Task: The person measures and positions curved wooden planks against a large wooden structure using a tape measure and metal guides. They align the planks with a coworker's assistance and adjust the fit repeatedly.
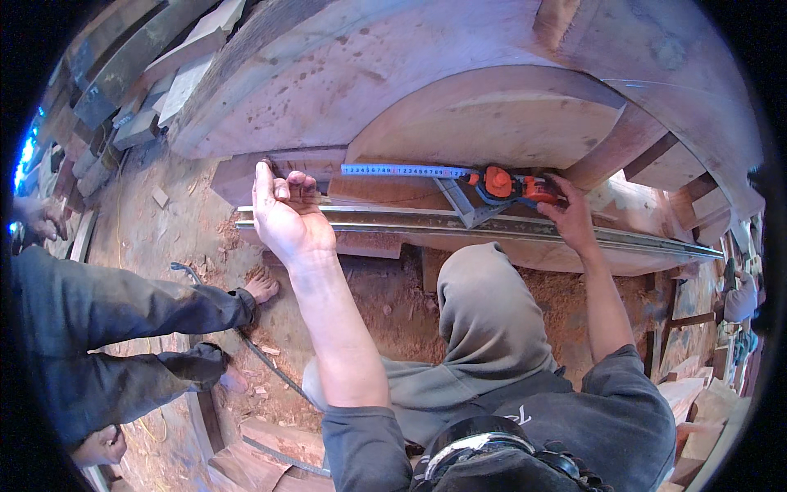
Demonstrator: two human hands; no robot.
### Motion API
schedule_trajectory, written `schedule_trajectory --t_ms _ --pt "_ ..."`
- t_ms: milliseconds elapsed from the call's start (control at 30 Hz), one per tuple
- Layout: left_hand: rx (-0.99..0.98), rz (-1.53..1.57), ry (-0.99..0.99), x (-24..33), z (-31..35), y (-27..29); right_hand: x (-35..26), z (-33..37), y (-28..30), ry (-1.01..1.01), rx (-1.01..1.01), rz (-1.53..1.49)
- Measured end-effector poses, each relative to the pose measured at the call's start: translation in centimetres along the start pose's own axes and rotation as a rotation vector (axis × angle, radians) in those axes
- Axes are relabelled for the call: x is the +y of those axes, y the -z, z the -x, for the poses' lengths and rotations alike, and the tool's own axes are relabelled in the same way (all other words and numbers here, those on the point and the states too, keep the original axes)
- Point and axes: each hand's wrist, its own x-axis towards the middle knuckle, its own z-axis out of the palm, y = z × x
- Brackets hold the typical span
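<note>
My left hand (295, 217) is raised palm up beside the near-left end of a curved timber, thumb stretched out and fingers loosely curled, with nothing visible in it. A blue-white measuring tape blade (393, 170) lies along the timber to the right of that hand. Its right end reaches an orange and black tool (498, 182) with a round knob; whether this is one piece with the orange and black body beside it is unclear. My right hand (570, 211) is closed around the right end of that body. Below it, a grey triangular frame (469, 203) rests against a long metal straightedge (393, 220).
Large curved timbers (328, 86) span the far side. Stacked planks (164, 90) stand at far left. Another person's jeans-clad legs (131, 303) and bare feet are at left, with a black cable (275, 365) nearby. Wood chips cover the dirt floor. Another person (740, 299) is at far right.
</note>
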Motion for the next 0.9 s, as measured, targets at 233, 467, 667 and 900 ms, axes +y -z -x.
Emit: schedule_trajectory --t_ms 233,467,667,900 --pt "-0.047 -0.037 -0.015 -0.2 0.9 -0.3 -6.6 0.0 -1.8 0.239 0.208 0.262" --pt "-0.175 -0.074 0.005 -1.0 2.8 -2.0 -19.9 -2.3 -8.1 0.624 0.071 -0.012" --pt "-0.395 -0.114 0.024 -1.8 4.2 -2.8 -27.7 -4.6 -15.0 0.752 -0.176 -0.305" --pt "-0.277 -0.156 0.046 -2.0 3.8 -2.0 -26.6 -7.1 -13.6 0.861 -0.021 -0.176"
